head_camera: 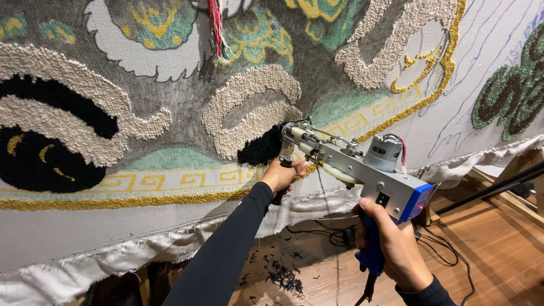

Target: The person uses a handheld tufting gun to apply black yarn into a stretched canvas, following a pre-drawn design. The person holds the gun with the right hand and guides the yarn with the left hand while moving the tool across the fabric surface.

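A grey and blue tufting gun (362, 170) points its needle end into a black tufted patch (262, 148) on a large stretched backing cloth (170, 136). My right hand (396, 243) is closed round the gun's blue rear handle. The gun's black front handle is gripped by my left hand (280, 175), just below the needle; its arm wears a black sleeve. A thin black yarn runs down from the gun. The cloth carries cream looped shapes, black areas, green fills and a gold key-pattern border.
The cloth's loose white edge (141, 249) is stapled along a wooden frame. Black yarn clippings (283, 277) and dark cables (442, 249) lie on the wooden floor below. A black bar and wooden frame beams (510, 181) stand at the right. Red and green yarn strands (216, 28) hang at the top.
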